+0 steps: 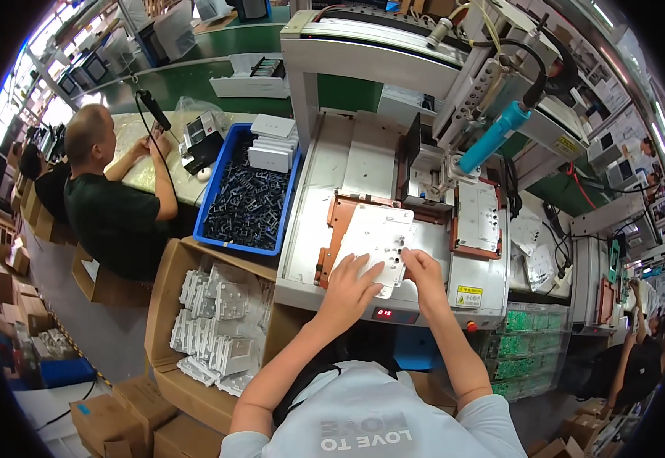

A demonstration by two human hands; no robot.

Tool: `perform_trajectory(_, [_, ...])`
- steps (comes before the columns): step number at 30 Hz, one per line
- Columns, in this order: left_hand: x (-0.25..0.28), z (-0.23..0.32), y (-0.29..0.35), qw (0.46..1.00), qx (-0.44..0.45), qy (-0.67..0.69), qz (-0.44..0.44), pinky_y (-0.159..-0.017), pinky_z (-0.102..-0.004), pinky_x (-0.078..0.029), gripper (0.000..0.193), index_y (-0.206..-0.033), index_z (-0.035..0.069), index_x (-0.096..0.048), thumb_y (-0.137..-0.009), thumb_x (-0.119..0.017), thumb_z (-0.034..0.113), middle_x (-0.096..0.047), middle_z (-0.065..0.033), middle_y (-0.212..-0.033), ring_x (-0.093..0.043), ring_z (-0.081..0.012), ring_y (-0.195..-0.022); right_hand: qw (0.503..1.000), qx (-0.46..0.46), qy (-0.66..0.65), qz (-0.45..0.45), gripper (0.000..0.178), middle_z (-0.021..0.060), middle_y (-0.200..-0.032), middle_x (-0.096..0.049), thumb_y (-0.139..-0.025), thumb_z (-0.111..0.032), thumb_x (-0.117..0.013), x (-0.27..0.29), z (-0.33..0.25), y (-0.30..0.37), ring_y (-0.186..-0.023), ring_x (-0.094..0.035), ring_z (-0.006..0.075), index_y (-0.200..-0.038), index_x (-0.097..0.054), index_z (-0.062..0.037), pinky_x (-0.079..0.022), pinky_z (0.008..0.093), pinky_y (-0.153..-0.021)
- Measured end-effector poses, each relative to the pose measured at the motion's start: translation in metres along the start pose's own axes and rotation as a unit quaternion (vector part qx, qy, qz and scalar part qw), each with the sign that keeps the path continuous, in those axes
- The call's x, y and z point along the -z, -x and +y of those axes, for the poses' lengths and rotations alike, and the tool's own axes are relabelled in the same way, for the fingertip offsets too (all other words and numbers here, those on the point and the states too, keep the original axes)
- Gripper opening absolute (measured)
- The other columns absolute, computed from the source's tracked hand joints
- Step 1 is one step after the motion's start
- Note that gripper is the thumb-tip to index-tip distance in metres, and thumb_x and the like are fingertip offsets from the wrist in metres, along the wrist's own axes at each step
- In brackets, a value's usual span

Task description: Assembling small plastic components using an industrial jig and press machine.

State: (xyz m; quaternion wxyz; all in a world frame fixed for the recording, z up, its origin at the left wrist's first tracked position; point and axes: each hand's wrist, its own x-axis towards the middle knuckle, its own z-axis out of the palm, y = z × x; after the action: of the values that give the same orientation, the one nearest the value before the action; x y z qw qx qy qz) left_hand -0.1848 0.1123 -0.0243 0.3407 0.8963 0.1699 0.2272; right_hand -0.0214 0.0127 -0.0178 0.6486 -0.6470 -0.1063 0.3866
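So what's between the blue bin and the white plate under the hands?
In the head view: metal machine bed, then the edge of the brown fixture.

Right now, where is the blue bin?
In the head view, the blue bin sits left of the white machine, just beyond the cardboard box of white parts.

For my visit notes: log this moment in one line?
left hand: spread on panel; right hand: at panel's right edge; blue bin: left of panel
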Motion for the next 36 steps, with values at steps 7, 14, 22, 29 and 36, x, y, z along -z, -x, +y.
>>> perform_trajectory(7, [-0.017, -0.016, 0.000, 0.993, 0.018, -0.114, 0.025, -0.102, -0.0492, -0.034, 0.042, -0.128, 0.009, -0.054, -0.089, -0.061, 0.022, -0.047, -0.0184, -0.128, -0.041, -0.0424, -0.120, 0.991, -0.072, 0.094, -0.068, 0.030, -0.0006, -0.077, -0.062, -0.086, -0.034, -0.070, 0.010, 0.024, -0.048, -0.070, -0.050, 0.0072, -0.083, -0.065, -0.0046, -0.038, 0.0218, -0.065])
perform_trajectory(14, [-0.029, -0.003, -0.015, 0.970, 0.056, -0.234, -0.028, -0.096, -0.0591, -0.036, 0.065, -0.139, 0.013, -0.045, -0.084, -0.065, 0.041, -0.045, -0.0261, -0.128, -0.041, -0.0498, -0.118, 0.976, -0.137, 0.148, -0.083, 0.035, -0.0004, -0.070, -0.056, -0.083, -0.036, -0.073, 0.017, 0.031, -0.058, -0.061, -0.045, 0.0073, -0.092, -0.061, -0.0039, -0.036, 0.0239, -0.054])
perform_trajectory(22, [-0.047, -0.002, -0.015, 0.947, 0.102, -0.295, -0.075, -0.097, -0.0649, -0.033, 0.071, -0.141, 0.019, -0.043, -0.081, -0.064, 0.050, -0.033, -0.0362, -0.136, -0.034, -0.0592, -0.122, 0.966, 0.168, 0.192, -0.039, 0.036, 0.0011, -0.078, -0.060, -0.097, -0.019, -0.052, -0.006, 0.003, -0.106, -0.062, -0.049, 0.0056, -0.129, -0.056, -0.0028, -0.038, 0.0207, -0.059])
perform_trajectory(29, [-0.056, -0.003, -0.013, 0.953, 0.062, -0.297, -0.023, -0.099, -0.0662, -0.030, 0.061, -0.141, 0.016, -0.042, -0.087, -0.063, 0.036, -0.025, -0.0392, -0.140, -0.028, -0.0607, -0.126, 0.963, 0.174, 0.206, 0.015, 0.028, -0.0010, -0.071, -0.059, -0.090, -0.016, -0.063, -0.003, 0.014, -0.127, -0.059, -0.048, 0.0039, -0.113, -0.066, -0.0015, -0.036, 0.0202, -0.054])
perform_trajectory(36, [-0.050, -0.006, -0.009, 0.959, 0.059, -0.278, -0.016, -0.098, -0.0659, -0.031, 0.063, -0.144, 0.016, -0.036, -0.089, -0.061, 0.033, -0.024, -0.0373, -0.141, -0.027, -0.0605, -0.126, 0.922, 0.247, 0.269, 0.129, 0.026, 0.0011, -0.078, -0.055, -0.087, -0.013, -0.065, -0.006, 0.020, -0.046, -0.066, -0.044, 0.0083, -0.109, -0.062, -0.0015, -0.038, 0.0247, -0.058])
